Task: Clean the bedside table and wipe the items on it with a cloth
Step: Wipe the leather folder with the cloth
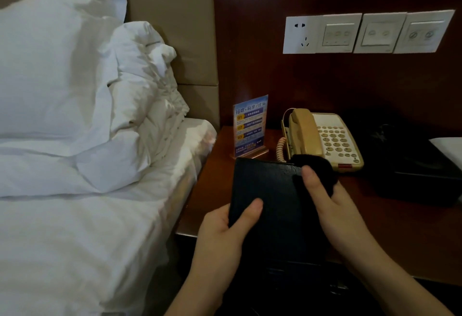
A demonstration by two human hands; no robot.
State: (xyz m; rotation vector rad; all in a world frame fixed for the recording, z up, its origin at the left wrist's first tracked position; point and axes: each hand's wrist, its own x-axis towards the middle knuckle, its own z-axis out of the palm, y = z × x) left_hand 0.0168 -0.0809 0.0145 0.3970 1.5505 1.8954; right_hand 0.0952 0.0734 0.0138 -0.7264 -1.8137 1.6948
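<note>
Bedside table (390, 218): dark reddish wood, set just right of the bed, its near left corner visible below the hands

Black folder (265, 198): flat, dark, rectangular, held over the table's front left part; its far edge lies just in front of the sign stand and the telephone

Left hand (225, 230): grips the folder's near left edge, thumb laid across the top face, remaining fingers curled beneath and out of sight

Right hand (332, 205): fingers curled around a black cloth, thumb extended along the folder's upper right area

Black cloth (317, 170): bunched, dark, pressed on the folder's far right corner; it covers part of the telephone's near edge in this view

Telephone (325, 138): cream body with a tan handset resting in its cradle, coiled cord at its left side, keypad to the right; stands at the back of the table

Sign stand (250, 125): upright blue printed card in a clear holder, left of the telephone, near the wall

Black box (415, 165): dark, low, at the table's right; details too dim to tell

Bed (87, 228): white sheets, left of the table, with white pillows (55, 70) propped against a beige headboard (180, 15)

Wall plates (367, 33): a row of white socket and switch panels on the dark wall above the telephone
</note>
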